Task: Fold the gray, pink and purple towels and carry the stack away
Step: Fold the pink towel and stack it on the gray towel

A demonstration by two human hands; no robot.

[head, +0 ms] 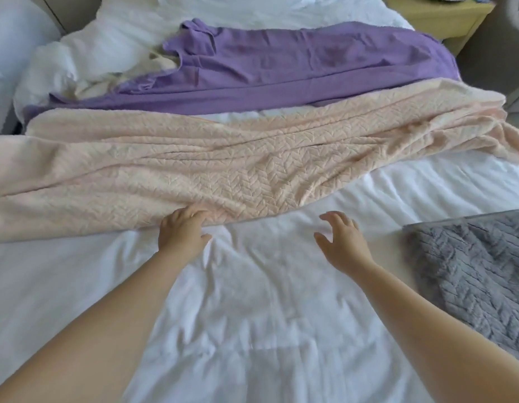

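Note:
A large pink towel [223,158] with a leaf-like weave lies rumpled across the white bed [252,315]. Behind it a purple towel [296,65] is spread out, bunched at its left end. A gray textured towel [479,274] lies folded flat at the right edge of the bed. My left hand [181,232] grips the near edge of the pink towel, fingers curled into the fabric. My right hand [341,239] hovers just above the sheet, fingers spread, a short way below the pink towel's edge and left of the gray towel.
White bedding is heaped at the far left [86,53], with pillows at the head of the bed [252,7]. A yellow bedside table [444,18] stands at the top right. The bed's right edge drops off beside the gray towel.

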